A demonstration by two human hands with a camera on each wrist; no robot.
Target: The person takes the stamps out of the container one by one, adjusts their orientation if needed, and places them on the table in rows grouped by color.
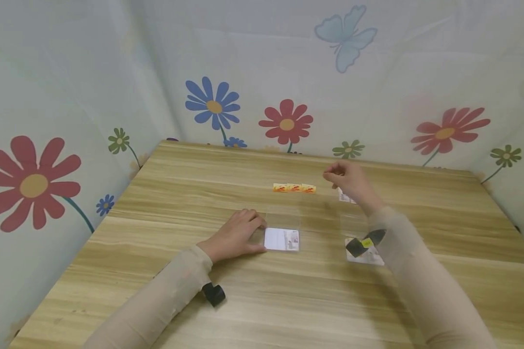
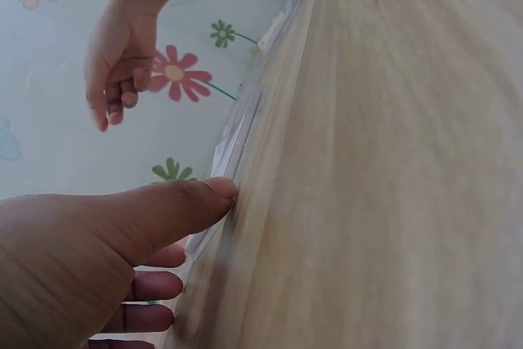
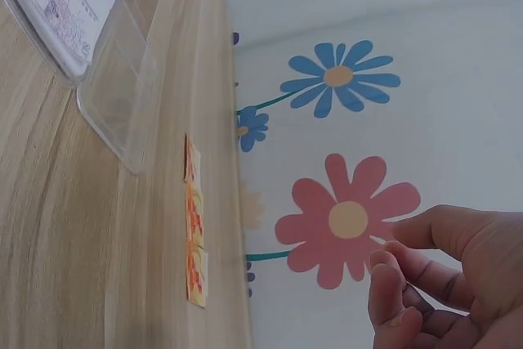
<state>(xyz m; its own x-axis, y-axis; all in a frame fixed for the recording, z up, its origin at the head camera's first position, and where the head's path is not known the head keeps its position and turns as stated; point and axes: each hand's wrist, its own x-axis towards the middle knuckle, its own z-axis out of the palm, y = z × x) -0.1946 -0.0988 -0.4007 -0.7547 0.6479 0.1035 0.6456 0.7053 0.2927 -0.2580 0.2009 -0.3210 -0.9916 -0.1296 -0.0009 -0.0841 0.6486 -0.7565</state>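
Note:
My left hand [image 1: 237, 235] holds the left side of a clear plastic case [image 1: 300, 241], thumb at the near corner and fingers at the far one. Its transparent lid [image 3: 122, 91] lies folded back. Inside is a white printed card or stack of cards [image 1: 281, 239]. My right hand [image 1: 347, 179] is raised above the far right of the table. Its fingers curl loosely, thumb and index tips close together; I see nothing between them. Left of it lie three small yellow-orange cards or stickers [image 1: 294, 188] in a row.
A second printed card or case [image 1: 362, 257] lies partly under my right forearm, with a transparent lid [image 1: 352, 225] beyond it. Another printed piece [image 1: 345, 196] is partly hidden behind my right hand. The wooden table [image 1: 113, 261] backs onto a flowered curtain [image 1: 253, 48].

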